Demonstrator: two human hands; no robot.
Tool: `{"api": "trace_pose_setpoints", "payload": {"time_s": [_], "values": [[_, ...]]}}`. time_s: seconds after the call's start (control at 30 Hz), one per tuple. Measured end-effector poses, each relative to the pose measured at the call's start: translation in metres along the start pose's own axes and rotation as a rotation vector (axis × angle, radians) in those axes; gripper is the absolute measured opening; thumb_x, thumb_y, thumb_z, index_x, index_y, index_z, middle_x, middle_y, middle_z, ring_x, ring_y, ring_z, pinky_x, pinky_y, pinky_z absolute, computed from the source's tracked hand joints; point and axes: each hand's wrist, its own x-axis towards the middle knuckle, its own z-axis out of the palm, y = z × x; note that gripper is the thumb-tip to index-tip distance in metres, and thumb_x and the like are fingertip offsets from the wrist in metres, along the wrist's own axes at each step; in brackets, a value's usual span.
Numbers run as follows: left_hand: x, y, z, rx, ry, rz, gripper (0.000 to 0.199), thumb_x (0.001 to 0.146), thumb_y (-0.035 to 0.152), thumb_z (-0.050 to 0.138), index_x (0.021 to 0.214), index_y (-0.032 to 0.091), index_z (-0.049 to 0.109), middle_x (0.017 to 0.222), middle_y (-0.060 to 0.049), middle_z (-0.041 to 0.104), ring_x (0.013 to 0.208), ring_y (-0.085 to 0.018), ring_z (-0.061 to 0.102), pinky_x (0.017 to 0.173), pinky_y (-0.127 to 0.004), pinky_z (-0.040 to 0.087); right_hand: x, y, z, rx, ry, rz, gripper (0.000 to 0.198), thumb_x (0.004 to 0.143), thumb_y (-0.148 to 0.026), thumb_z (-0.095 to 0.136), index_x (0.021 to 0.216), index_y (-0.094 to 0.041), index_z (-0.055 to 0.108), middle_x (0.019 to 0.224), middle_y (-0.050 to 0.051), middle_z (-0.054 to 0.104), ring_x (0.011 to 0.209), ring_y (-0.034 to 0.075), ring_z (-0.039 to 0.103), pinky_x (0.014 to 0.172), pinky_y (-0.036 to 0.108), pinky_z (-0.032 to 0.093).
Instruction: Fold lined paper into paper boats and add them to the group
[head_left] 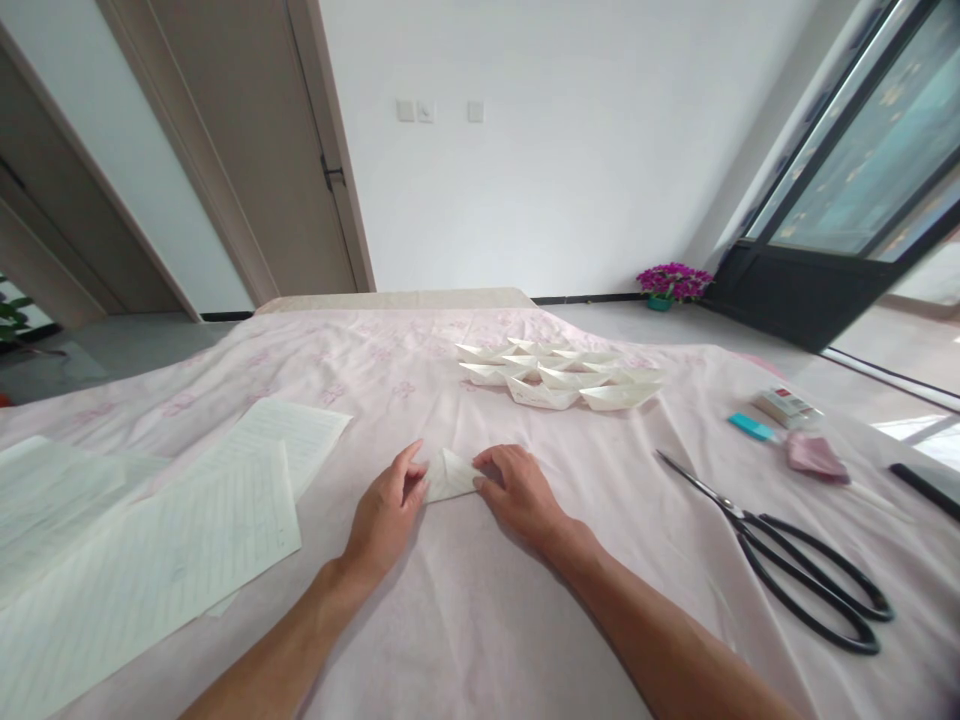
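Between my two hands is a small folded paper boat [450,474], whitish, with a pointed peak in its middle. My left hand [391,505] pinches its left end between thumb and fingers. On the opposite end, my right hand [519,492] grips the paper with its thumb below and its fingers curled above. The boat is low over the pink cloth [480,620]; whether it touches the cloth I cannot tell. Beyond my right hand, several finished-looking paper boats [551,390] stand packed together in rows.
Lined paper sheets [172,560] overlap at the left. Large black-handled scissors [750,522] lie at the right with blades pointing away from me. Past them are a light blue block [751,427], a small packet [786,408] and a pink item [816,457].
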Motion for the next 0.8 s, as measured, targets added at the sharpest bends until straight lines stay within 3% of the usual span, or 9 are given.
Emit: {"api": "trace_pose_setpoints", "payload": {"time_s": [0.13, 0.27, 0.4, 0.63, 0.8], "values": [[0.001, 0.005, -0.001, -0.210, 0.037, -0.076, 0.046, 0.089, 0.029, 0.052, 0.133, 0.019, 0.049, 0.082, 0.001, 0.065, 0.077, -0.014, 0.062, 0.080, -0.029, 0.047, 0.000, 0.001, 0.003, 0.297, -0.023, 0.023, 0.020, 0.080, -0.015, 0.058, 0.098, -0.021, 0.061, 0.090, 0.000, 0.067, 0.081, 0.015, 0.059, 0.078, 0.031, 0.045], [0.002, 0.011, -0.001, -0.468, 0.103, -0.201, 0.052, 0.088, 0.037, 0.055, 0.134, 0.014, 0.046, 0.079, 0.002, 0.062, 0.071, -0.012, 0.058, 0.071, -0.025, 0.045, 0.002, -0.001, 0.008, 0.638, -0.014, 0.010, 0.057, 0.072, -0.016, 0.065, 0.126, -0.024, 0.050, 0.110, 0.005, 0.065, 0.093, 0.017, 0.062, 0.080, 0.033, 0.049], [0.003, 0.015, 0.001, -0.628, 0.122, -0.294, 0.058, 0.085, 0.041, 0.059, 0.133, 0.014, 0.043, 0.078, 0.003, 0.061, 0.063, -0.010, 0.054, 0.059, -0.021, 0.041, 0.008, -0.007, 0.015, 0.835, 0.083, 0.018, 0.066, 0.069, -0.022, 0.071, 0.129, -0.028, 0.047, 0.133, 0.009, 0.052, 0.096, 0.018, 0.061, 0.075, 0.033, 0.053], [-0.001, 0.019, 0.005, -0.513, 0.079, -0.209, 0.045, 0.088, 0.038, 0.054, 0.130, 0.020, 0.050, 0.078, 0.003, 0.056, 0.065, -0.011, 0.054, 0.062, -0.022, 0.043, 0.010, -0.011, 0.028, 1.118, 0.021, 0.067, 0.054, 0.074, -0.032, 0.076, 0.122, -0.027, 0.054, 0.109, 0.004, 0.064, 0.085, 0.017, 0.065, 0.078, 0.033, 0.053], [-0.004, 0.021, 0.005, -0.411, 0.018, -0.182, 0.041, 0.093, 0.040, 0.047, 0.129, 0.021, 0.053, 0.097, -0.002, 0.061, 0.077, -0.013, 0.061, 0.072, -0.025, 0.047, 0.005, -0.010, 0.027, 1.081, 0.011, -0.018, 0.049, 0.080, -0.034, 0.072, 0.125, -0.026, 0.055, 0.115, 0.006, 0.064, 0.093, 0.019, 0.065, 0.085, 0.037, 0.052]]}}
